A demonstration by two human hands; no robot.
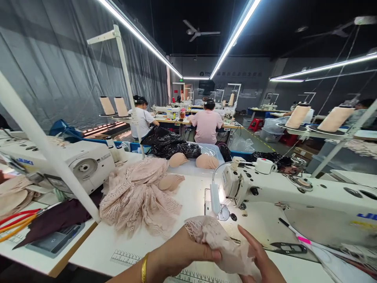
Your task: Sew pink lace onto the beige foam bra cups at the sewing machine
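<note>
A piece of beige lace fabric [216,236] is bunched in front of me, just before the sewing machine's needle area. My left hand [176,251], with a gold bracelet at the wrist, is closed on it, thumb pressed on top. At the fabric's right end, my right hand [262,259] has its index finger stretched out, and its lower fingers hold the cloth. The white sewing machine [265,188] stands beyond my hands, its small lamp [215,198] lit. To the left lies a heap of beige lace [141,196] with a stack of beige cups [171,182] beside it.
Black thread snips [290,247] lie on the right of the machine bed. A clear bin [191,163] behind the table holds beige cups [207,161]. A second machine [59,161] and scissors with orange and red handles [19,226] are at left. Co-workers sit ahead.
</note>
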